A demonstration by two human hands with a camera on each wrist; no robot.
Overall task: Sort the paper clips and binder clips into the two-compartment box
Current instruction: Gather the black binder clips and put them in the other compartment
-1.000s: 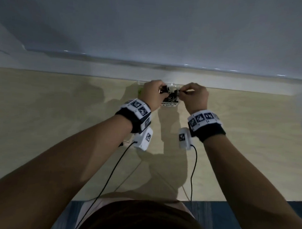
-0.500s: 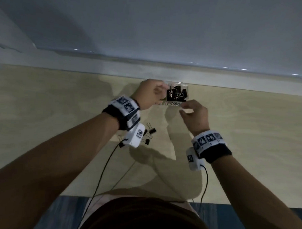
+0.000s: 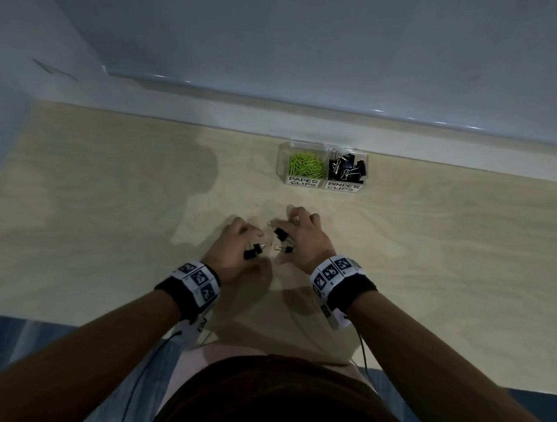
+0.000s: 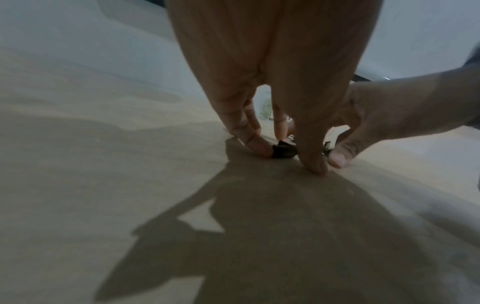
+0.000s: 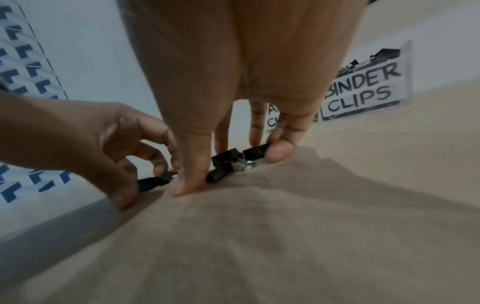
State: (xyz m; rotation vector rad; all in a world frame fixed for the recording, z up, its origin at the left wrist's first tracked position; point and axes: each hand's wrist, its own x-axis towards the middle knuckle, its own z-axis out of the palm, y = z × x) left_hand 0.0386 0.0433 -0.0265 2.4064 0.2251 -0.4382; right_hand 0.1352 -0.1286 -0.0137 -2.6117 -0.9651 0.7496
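Both grips curl fingertips-down onto the desk: the left hand [image 3: 235,247] pinches a black binder clip [image 3: 252,250] between thumb and fingers, while the right hand [image 3: 304,240] closes round three loose binder clips [image 5: 231,162]. Palms face down, wrists raised. Towards the desk's far edge stands the two-compartment box [image 3: 322,184], green paper clips [image 3: 305,165] left, binder clips right.

Dim room; pale wooden table [image 3: 112,224], seemingly.
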